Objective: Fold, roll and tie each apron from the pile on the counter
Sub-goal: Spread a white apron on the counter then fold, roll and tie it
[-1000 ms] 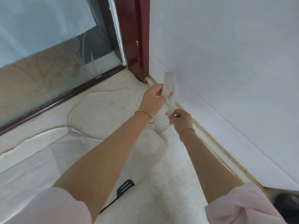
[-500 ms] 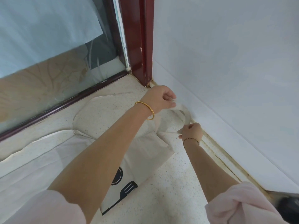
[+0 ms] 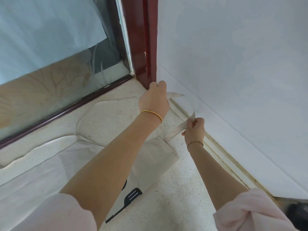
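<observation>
Left hand nearer corner, gripping apron strap, right hand pinching it

- We can read no words, numbers or brand marks here.
- The apron bears only a black spatula print, with no lettering on it.

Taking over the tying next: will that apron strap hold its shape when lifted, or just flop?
Probably floppy: the strap curves loosely between the left hand and right hand. Likely light and thin; the apron lies flat and creased on the counter. Probably not slippery, since the right hand holds it with a mere pinch.
</observation>
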Demonstrator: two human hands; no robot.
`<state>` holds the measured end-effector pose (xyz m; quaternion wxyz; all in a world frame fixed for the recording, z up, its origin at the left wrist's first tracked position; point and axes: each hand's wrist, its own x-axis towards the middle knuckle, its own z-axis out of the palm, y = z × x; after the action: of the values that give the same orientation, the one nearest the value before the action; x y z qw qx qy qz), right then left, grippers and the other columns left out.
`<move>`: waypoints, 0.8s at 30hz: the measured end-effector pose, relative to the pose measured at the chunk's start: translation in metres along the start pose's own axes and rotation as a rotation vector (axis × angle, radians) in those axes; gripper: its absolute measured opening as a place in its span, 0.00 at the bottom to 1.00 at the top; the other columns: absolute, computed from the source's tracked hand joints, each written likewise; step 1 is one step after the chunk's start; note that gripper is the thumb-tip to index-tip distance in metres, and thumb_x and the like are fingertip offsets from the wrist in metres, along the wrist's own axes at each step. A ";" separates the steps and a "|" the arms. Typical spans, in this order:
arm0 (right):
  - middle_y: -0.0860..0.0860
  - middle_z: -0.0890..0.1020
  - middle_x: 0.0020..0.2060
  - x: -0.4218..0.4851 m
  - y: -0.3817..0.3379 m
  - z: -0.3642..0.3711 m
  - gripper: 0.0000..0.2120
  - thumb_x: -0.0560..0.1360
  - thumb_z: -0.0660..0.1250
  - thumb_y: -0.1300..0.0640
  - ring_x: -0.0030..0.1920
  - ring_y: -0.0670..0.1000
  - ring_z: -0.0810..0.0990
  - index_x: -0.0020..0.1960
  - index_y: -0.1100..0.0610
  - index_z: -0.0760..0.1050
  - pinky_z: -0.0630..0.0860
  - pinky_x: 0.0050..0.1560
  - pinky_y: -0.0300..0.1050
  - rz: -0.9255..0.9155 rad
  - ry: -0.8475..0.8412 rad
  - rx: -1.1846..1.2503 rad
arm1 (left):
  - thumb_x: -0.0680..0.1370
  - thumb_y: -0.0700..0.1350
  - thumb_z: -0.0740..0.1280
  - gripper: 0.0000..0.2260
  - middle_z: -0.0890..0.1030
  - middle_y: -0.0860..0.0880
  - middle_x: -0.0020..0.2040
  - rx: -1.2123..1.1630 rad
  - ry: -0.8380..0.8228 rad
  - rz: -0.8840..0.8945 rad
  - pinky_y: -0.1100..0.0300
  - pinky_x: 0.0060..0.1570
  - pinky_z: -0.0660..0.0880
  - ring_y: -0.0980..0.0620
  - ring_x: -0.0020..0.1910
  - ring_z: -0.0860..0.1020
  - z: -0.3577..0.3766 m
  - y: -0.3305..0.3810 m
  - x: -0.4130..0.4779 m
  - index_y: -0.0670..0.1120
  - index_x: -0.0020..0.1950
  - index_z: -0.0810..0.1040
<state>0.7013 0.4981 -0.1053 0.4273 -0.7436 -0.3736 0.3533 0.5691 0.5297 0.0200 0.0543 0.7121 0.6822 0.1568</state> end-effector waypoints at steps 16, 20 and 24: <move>0.48 0.72 0.56 -0.028 0.002 0.014 0.32 0.66 0.73 0.44 0.54 0.51 0.74 0.63 0.54 0.65 0.72 0.45 0.44 0.064 -0.378 -0.119 | 0.75 0.32 0.52 0.14 0.75 0.47 0.44 -0.938 0.105 -0.001 0.58 0.37 0.75 0.51 0.37 0.73 -0.002 0.016 -0.006 0.43 0.53 0.74; 0.48 0.63 0.69 -0.058 0.000 0.031 0.41 0.67 0.72 0.44 0.57 0.48 0.72 0.73 0.54 0.58 0.73 0.48 0.44 0.076 -0.178 -0.051 | 0.75 0.30 0.55 0.10 0.73 0.45 0.40 -1.097 0.046 -0.233 0.59 0.31 0.79 0.53 0.32 0.74 -0.015 -0.009 -0.028 0.43 0.44 0.69; 0.51 0.66 0.61 -0.093 0.011 0.043 0.18 0.72 0.64 0.62 0.37 0.48 0.72 0.60 0.57 0.65 0.69 0.34 0.41 0.053 0.014 -0.088 | 0.72 0.31 0.61 0.09 0.71 0.47 0.43 -1.020 -0.183 -0.366 0.58 0.34 0.80 0.51 0.39 0.76 -0.019 -0.058 -0.055 0.45 0.42 0.68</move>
<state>0.6244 0.4308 -0.1121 0.3875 -0.7738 -0.3658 0.3424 0.5072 0.4763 0.0129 0.4779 0.4757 0.6251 0.3932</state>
